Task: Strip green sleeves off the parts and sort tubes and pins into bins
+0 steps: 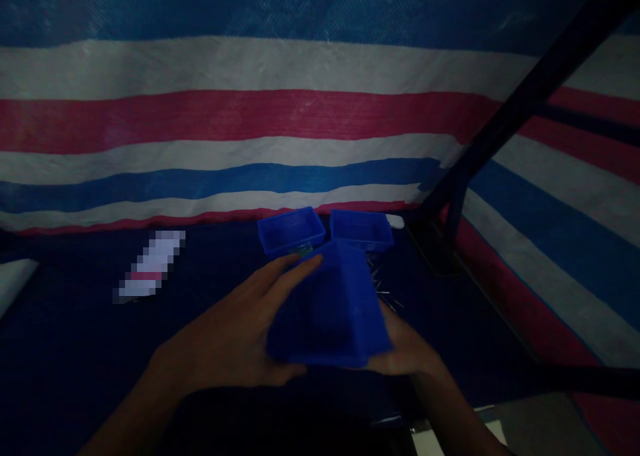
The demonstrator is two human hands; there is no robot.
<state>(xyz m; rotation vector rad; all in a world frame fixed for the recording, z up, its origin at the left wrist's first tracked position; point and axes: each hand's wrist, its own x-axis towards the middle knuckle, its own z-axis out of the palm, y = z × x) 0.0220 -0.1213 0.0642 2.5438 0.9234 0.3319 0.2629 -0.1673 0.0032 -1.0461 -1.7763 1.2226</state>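
Both my hands hold a blue plastic tray [333,309] tilted up over the dark blue table [75,349]. My left hand [235,329] grips its left side, fingers stretched along the wall. My right hand [407,346] wraps the right side from below, mostly hidden behind the tray. Two more blue trays [291,230] [361,229] sit side by side just beyond, at the table's back edge. Thin metal pins or nails [385,289] lie scattered on the table to the right of the held tray.
A striped red, white and blue tarp [250,123] hangs behind the table and along the right. A dark metal frame bar [525,96] slants down at the right. A blurred white and pink item [150,266] lies at the left. The scene is dim.
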